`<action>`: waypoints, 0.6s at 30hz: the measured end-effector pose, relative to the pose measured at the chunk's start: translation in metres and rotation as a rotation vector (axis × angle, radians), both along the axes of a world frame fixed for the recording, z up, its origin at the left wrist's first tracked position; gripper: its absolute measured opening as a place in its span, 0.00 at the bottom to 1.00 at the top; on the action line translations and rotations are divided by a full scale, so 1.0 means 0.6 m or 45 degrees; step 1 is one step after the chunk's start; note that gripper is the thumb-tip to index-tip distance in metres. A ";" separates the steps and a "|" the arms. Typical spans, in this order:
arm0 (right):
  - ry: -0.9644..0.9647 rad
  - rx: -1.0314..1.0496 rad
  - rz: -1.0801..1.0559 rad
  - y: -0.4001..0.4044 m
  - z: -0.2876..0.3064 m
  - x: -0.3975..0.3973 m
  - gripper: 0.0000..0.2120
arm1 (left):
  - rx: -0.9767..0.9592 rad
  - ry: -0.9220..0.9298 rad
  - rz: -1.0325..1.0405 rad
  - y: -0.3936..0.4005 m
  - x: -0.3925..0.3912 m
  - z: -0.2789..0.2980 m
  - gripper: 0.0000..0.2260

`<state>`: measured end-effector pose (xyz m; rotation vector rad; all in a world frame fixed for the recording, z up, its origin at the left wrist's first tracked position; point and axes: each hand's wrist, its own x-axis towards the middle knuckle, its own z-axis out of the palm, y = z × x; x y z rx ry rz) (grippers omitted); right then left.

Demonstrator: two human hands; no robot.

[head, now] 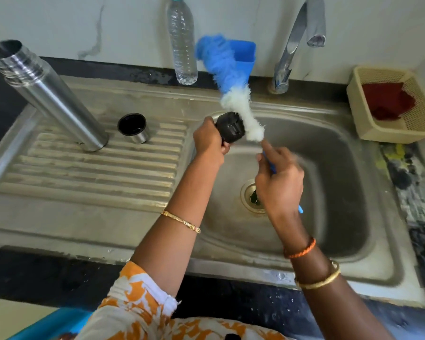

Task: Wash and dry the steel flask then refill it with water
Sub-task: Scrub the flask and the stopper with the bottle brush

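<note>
The steel flask [47, 94] stands open and uncapped on the ribbed drainboard [96, 168] at the left. Its steel cup lid [133, 128] sits beside it, black inside facing up. Over the sink basin [329, 180], my left hand [210, 143] grips the black inner stopper [231, 127]. My right hand [279, 182] holds the blue handle of a bottle brush [227, 77] with white and blue bristles. The white bristles press against the stopper's right side.
A tap [295, 42] rises behind the basin, no water running. A clear plastic bottle [183, 42] and a blue container [243, 57] stand at the back wall. A cream basket [393, 104] with a red cloth sits at the right. The drain [253, 196] lies below my right hand.
</note>
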<state>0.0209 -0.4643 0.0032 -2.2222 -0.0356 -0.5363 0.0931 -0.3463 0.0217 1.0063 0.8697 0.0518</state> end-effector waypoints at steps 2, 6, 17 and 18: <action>-0.025 -0.014 0.030 0.011 -0.004 -0.022 0.18 | -0.105 -0.001 -0.029 0.007 0.004 -0.003 0.13; -0.012 -0.019 0.030 0.013 0.014 0.029 0.18 | -0.097 0.010 -0.239 -0.010 -0.004 -0.009 0.13; -0.010 -0.130 0.032 0.000 0.012 0.061 0.19 | -0.316 -0.063 -0.396 -0.009 0.009 -0.002 0.16; -0.003 -0.169 0.054 0.000 0.016 0.071 0.19 | -0.317 -0.069 -0.405 -0.015 0.009 0.003 0.16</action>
